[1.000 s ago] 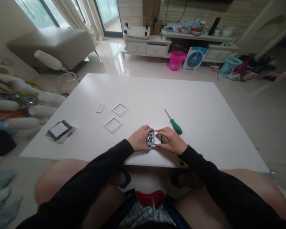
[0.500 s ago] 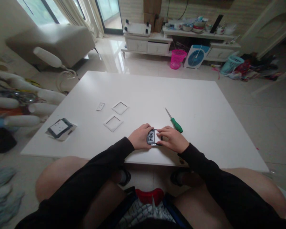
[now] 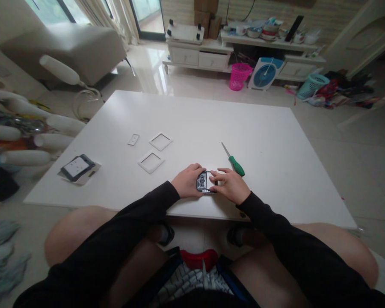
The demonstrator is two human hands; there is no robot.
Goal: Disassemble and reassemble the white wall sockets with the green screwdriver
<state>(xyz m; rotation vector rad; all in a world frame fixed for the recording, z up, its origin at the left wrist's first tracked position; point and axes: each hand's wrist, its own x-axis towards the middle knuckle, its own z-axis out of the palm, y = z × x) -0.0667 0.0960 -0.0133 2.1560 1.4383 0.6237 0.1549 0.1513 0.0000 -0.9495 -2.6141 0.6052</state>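
Left hand: partly curled, thumb on the near side and fingers on the far side, gripping the left end of a small dark-framed unit. Right hand: half open, fingers bent, fingertips set against the white panel that covers the unit's right portion (whether they pinch it or merely press it, I cannot tell). The left portion of the unit shows exposed dark and metallic inner parts, detail too small to read.

Location of unit: between both hands, over the near edge of the white table; contact with the tabletop cannot be confirmed. A screwdriver with a green handle lies just beyond the right hand, shaft pointing away and leftward. Left of the hands lie a farther square frame, a nearer square frame and a small white plate. A dark-edged socket sits near the table's left edge.
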